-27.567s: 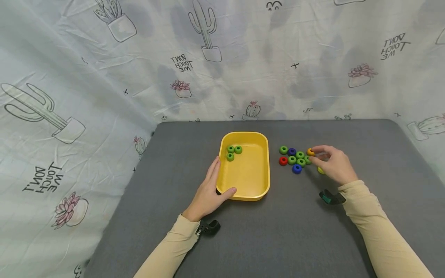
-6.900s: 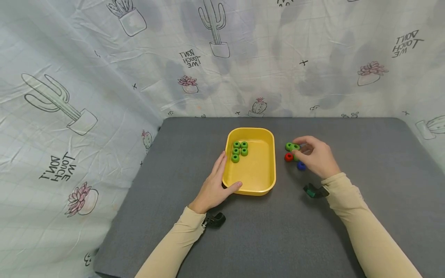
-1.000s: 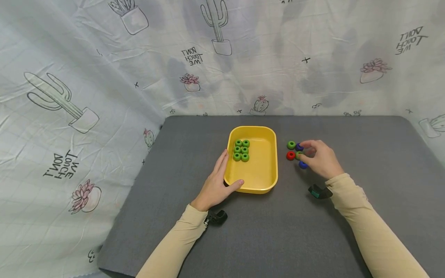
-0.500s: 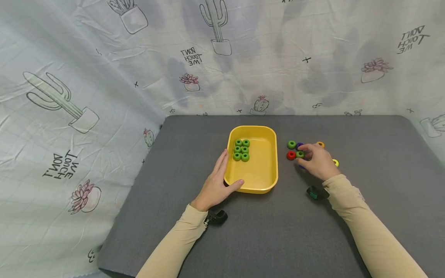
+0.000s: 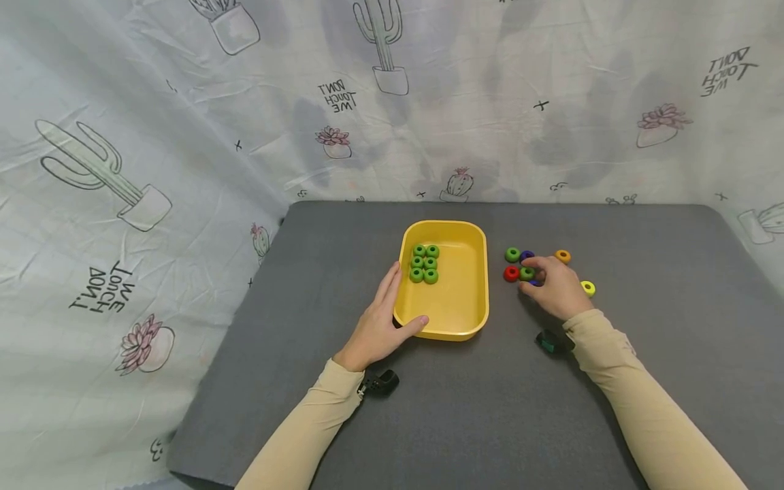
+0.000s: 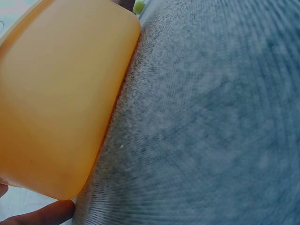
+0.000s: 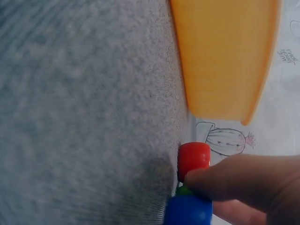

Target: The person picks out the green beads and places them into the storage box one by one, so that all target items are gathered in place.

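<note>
My left hand [image 5: 376, 327] rests against the yellow tray [image 5: 453, 306], straight fingers along its left wall and thumb over the near corner. In the left wrist view, fingers touch the outside of the tray [image 6: 61, 103]. Several green beads [image 5: 431, 263] stand in two columns inside it, towards the far left. To the right of the tray, my right hand [image 5: 557, 289] pinches a green bead [image 5: 527, 273] between thumb and fingertips, low at the table. A red bead [image 7: 193, 159] and a blue bead [image 7: 187, 211] flank it in the right wrist view; the thumb mostly hides the green one.
Another green bead [image 5: 512, 254] and a dark blue bead [image 5: 527, 256] lie just beyond the right hand. An orange bead [image 5: 563, 256] and a yellow bead [image 5: 588, 288] are to its right. A printed curtain [image 5: 392, 136] hangs behind the grey table [image 5: 465, 408].
Over the earlier frames, green beads in the tray grew from three to several and the cluster on the right shrank. In the last second my right hand closed around a green bead; the left stayed.
</note>
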{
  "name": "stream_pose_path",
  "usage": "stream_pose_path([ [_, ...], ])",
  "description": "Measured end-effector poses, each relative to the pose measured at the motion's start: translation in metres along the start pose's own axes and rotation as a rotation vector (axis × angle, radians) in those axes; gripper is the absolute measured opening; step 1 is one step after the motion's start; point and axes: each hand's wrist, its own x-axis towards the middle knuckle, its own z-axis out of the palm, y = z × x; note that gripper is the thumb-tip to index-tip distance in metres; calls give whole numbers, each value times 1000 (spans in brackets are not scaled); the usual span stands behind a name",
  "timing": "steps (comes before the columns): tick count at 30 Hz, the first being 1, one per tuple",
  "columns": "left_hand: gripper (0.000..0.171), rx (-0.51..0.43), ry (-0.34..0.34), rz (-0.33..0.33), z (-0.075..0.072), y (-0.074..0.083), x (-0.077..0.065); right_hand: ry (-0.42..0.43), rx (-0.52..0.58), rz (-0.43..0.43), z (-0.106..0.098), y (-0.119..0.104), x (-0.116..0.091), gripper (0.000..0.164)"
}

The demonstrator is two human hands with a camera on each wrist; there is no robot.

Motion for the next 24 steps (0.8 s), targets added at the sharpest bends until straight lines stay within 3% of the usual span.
stream_pose_path([
  [10, 105, 13, -2, -2, -1, 0, 0, 41, 15, -23, 1, -2, -3, 37],
  [24, 105, 17, -4, 1, -1, -1, 0, 106, 31, -25, -1, -4, -6, 37],
])
